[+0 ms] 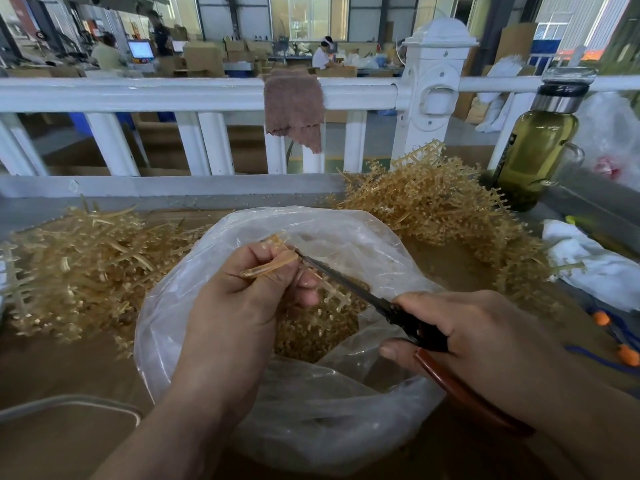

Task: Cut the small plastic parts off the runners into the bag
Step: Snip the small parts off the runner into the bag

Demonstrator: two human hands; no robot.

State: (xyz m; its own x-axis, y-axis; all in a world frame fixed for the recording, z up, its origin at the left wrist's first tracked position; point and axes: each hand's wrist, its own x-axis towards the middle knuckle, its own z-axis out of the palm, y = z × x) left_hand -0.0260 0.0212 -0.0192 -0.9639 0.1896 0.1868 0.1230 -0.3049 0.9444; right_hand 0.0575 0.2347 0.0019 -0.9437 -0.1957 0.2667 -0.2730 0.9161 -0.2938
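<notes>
A white railing (156, 93) runs across the back of a brown worktop (69, 375) on a factory floor; at the worktop's near middle sits a clear plastic bag (311, 420), its mouth rolled wide open; a heap of amber runners (79, 268) lies to the bag's left and a second, bushier heap (433, 209) to its right rear. The left hand (235, 306) hovers over the bag's mouth, thumb and fingers pinching one runner (273, 265) with parts hanging from its lower end; the right hand (485, 334) comes in from the right, its fingers curled round the reddish handles of a pair of scissors (349, 282). A green-tinted bottle (540, 143) stands at the far right by the railing; a brownish towel (294, 105) hangs over the top rail; a crumpled white cloth (595, 268) lies beside the right heap. The dark blades look drawn together, their tip meeting the held runner just beside the left fingers; small plastic parts (311, 334) lie piled inside the bag, directly beneath.
</notes>
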